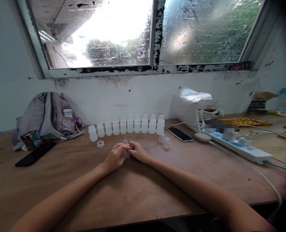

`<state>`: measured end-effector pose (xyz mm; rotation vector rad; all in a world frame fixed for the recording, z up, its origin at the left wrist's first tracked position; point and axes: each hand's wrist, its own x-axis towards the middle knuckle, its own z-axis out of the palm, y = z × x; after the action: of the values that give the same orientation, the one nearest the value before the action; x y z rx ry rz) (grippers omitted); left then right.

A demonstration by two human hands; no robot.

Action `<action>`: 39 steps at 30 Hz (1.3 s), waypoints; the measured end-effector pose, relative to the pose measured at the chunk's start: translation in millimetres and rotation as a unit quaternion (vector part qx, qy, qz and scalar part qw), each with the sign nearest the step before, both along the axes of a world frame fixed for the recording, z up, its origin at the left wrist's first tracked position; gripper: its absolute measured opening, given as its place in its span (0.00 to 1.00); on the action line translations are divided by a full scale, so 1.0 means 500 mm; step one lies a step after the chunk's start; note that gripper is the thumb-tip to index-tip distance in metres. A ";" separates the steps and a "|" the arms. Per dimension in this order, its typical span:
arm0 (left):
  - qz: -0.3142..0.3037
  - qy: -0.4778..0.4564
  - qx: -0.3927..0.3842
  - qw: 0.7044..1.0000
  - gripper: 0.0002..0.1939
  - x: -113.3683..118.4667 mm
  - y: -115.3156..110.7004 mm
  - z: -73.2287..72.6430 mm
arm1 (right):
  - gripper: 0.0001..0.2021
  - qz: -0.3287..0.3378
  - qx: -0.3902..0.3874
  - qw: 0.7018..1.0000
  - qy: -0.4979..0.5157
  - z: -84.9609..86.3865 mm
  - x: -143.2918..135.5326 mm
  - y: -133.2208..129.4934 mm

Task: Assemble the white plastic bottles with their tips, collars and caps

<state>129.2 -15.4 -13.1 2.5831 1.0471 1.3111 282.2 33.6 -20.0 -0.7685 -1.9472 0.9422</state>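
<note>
My left hand (pixel 116 157) and my right hand (pixel 138 151) meet over the middle of the wooden table. Their fingers are closed round a small clear plastic piece (pixel 125 141), whose tip shows above the fingers; its lower part is mostly hidden. Behind the hands stands a curved row of several translucent bottles (pixel 130 125). The leftmost bottle (pixel 93 133) shows no teat on top. A white ring (pixel 100 144) lies in front of the row at the left. Clear caps (pixel 166 143) lie at its right end.
A grey backpack (pixel 46 116), a small box (pixel 32 140) and a black phone (pixel 35 154) are at the left. To the right lie another phone (pixel 180 134), a round beige case (pixel 202 137) and a white power strip (pixel 239 146) with cables. A wrapped package (pixel 186 106) stands behind.
</note>
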 end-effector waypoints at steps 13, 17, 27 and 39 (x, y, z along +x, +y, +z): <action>0.009 -0.266 -0.258 0.929 0.05 -0.016 0.046 -0.020 | 0.18 0.069 -0.170 0.979 0.093 -0.003 0.004 0.017; 0.013 -0.230 -0.243 0.942 0.04 -0.017 0.043 -0.019 | 0.17 0.078 -0.169 0.979 0.085 -0.006 0.005 0.018; 0.377 0.132 0.073 0.914 0.14 -0.157 0.161 0.113 | 0.14 0.030 -0.139 0.984 0.103 -0.005 0.005 0.017; 0.359 0.197 0.101 0.907 0.05 -0.175 0.148 0.140 | 0.14 0.024 -0.146 0.983 0.110 -0.001 0.003 0.014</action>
<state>41.6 58.4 57.1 2.7928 2.2040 1.0245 283.6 40.6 -20.4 -0.7487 -1.6616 1.3051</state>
